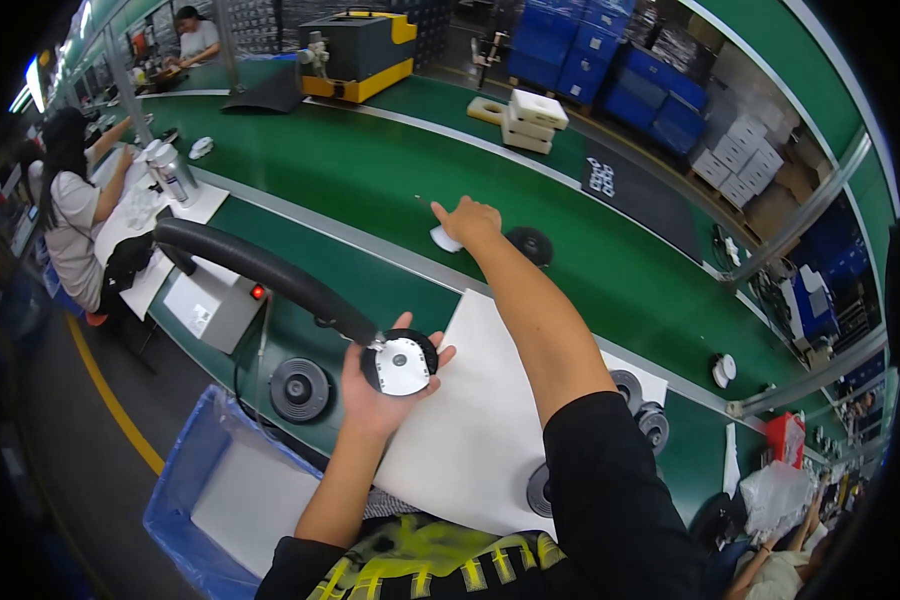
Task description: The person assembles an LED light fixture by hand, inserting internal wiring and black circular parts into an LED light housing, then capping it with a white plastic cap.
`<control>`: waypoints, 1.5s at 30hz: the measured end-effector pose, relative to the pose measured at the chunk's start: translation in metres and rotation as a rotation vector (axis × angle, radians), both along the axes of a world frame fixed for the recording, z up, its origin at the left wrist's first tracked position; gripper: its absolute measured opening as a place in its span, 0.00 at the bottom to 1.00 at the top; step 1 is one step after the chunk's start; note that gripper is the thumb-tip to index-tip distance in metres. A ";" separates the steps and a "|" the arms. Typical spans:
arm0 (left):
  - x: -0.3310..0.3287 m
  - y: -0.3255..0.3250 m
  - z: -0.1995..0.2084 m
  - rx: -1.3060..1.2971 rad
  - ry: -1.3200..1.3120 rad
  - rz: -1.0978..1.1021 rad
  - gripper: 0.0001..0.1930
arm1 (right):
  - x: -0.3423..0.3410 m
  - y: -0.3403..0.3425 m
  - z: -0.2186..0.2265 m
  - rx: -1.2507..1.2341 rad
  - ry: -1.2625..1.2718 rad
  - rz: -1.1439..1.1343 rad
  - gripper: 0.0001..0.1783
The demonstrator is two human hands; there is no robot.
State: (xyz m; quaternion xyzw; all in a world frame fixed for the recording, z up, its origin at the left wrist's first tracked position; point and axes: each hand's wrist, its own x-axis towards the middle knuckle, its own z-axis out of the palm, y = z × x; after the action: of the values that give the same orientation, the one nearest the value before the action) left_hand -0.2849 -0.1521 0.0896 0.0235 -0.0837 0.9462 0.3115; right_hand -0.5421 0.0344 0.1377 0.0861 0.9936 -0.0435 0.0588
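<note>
My left hand (367, 392) supports a round black disc with a white face plate (404, 370), fingers spread around its rim. The end of a black flexible hose (270, 272) comes down at the disc's upper left edge. My right arm stretches forward over the green conveyor belt (350, 180). There my right hand (470, 220) hovers at a white round part (445, 240), which it partly covers. Its thumb points left, apart from the other fingers, which are mostly hidden. Just right of the wrist lies a black disc (528, 246) on the belt.
A grey-black disc (300, 390) lies beside a white box with a red switch (215, 305). More discs (652, 428) rest near a white sheet (470, 420). A blue-lined bin (185, 480) stands at lower left. Co-workers (75, 215) sit along the line. White blocks (535, 120) stand beyond.
</note>
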 end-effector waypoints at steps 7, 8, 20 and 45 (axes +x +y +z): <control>-0.009 -0.004 -0.005 0.027 -0.038 -0.004 0.35 | 0.002 -0.001 -0.022 0.018 -0.124 0.163 0.36; -0.008 -0.004 -0.004 0.011 -0.074 -0.003 0.35 | 0.012 0.001 -0.027 0.040 -0.007 0.211 0.33; 0.119 -0.047 0.006 0.029 -0.212 -0.160 0.31 | 0.213 -0.053 -0.046 -2.214 -0.519 -0.150 0.25; 0.010 0.017 0.000 -0.033 -0.129 0.023 0.26 | 0.385 0.017 0.038 -2.582 0.171 0.319 0.31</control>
State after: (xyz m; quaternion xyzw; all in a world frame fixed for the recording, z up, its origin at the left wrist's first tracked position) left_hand -0.2753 -0.1348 0.0899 -0.0414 -0.0877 0.9505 0.2950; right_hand -0.1575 0.0512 0.1759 -0.1534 0.2344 -0.9591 0.0402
